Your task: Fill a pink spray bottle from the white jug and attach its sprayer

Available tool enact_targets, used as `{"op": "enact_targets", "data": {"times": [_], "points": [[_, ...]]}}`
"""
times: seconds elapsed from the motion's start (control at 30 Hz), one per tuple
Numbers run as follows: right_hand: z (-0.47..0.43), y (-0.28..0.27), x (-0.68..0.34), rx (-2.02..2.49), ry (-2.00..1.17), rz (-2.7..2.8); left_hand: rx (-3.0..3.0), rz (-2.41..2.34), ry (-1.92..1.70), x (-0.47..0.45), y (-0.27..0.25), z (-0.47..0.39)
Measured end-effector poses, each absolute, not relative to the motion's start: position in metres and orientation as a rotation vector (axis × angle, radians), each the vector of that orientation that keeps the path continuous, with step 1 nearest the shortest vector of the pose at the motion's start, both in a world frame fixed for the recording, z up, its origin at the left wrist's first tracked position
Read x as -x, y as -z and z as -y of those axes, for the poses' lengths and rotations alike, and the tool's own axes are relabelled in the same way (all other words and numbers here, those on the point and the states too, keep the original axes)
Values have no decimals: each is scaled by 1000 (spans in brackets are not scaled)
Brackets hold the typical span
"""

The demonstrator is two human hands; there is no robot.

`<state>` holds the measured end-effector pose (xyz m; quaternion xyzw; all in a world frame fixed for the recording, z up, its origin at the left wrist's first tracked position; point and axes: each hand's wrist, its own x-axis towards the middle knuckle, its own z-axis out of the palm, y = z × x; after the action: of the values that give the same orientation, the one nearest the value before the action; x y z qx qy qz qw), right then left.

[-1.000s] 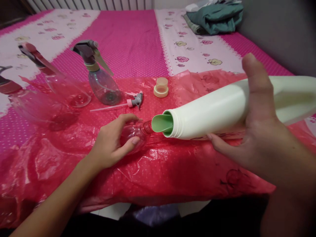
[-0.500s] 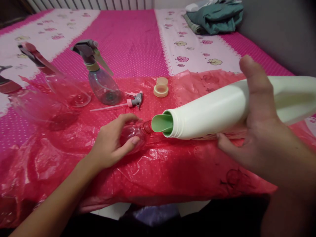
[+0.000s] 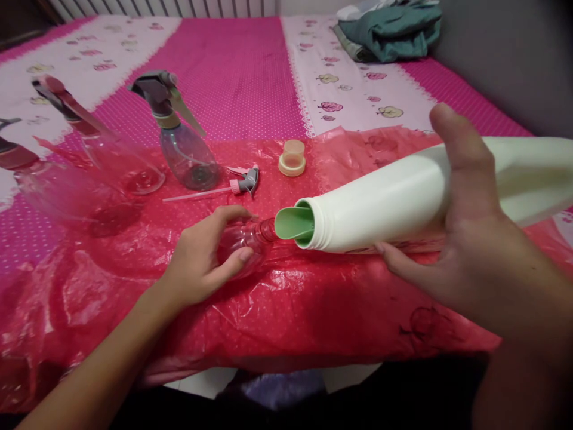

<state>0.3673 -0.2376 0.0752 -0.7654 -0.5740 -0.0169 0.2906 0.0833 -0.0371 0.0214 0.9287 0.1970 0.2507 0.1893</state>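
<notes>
My left hand (image 3: 203, 254) is wrapped round a small clear spray bottle (image 3: 246, 242) whose neck points right. My right hand (image 3: 470, 233) grips a large pale green-white detergent bottle (image 3: 385, 200), tilted with its mouth to the left. A green pouring spout (image 3: 293, 224) inside that mouth is right at the small bottle's neck; I cannot tell whether they touch. No liquid can be made out between them. Beyond my left hand lies a grey and pink trigger sprayer head (image 3: 245, 181) with its tube. A translucent yellowish cap (image 3: 292, 159) stands behind the two bottles.
Several trigger spray bottles stand at the left, among them a clear one with a grey head (image 3: 185, 149) and one with a pink head (image 3: 120, 158). Red plastic sheeting (image 3: 277, 316) covers the near part of the patterned bedspread (image 3: 233, 77). Folded clothes (image 3: 391, 33) lie at the back right.
My right thumb has slid slightly left along the underside of the detergent bottle. Both bottles and my left hand stay almost where they were.
</notes>
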Motion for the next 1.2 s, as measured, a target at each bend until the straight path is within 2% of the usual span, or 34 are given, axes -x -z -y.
{"op": "enact_targets", "data": {"times": [0.73, 0.97, 1.2], "points": [[238, -76, -368, 2022, 136, 1609, -2568, -562, -717, -82, -17, 37], [237, -73, -370, 1997, -7, 1568, -2591, -544, -702, -82, -22, 38], [237, -77, -368, 1987, 116, 1648, -2590, -559, -699, -83, -21, 38]]}}
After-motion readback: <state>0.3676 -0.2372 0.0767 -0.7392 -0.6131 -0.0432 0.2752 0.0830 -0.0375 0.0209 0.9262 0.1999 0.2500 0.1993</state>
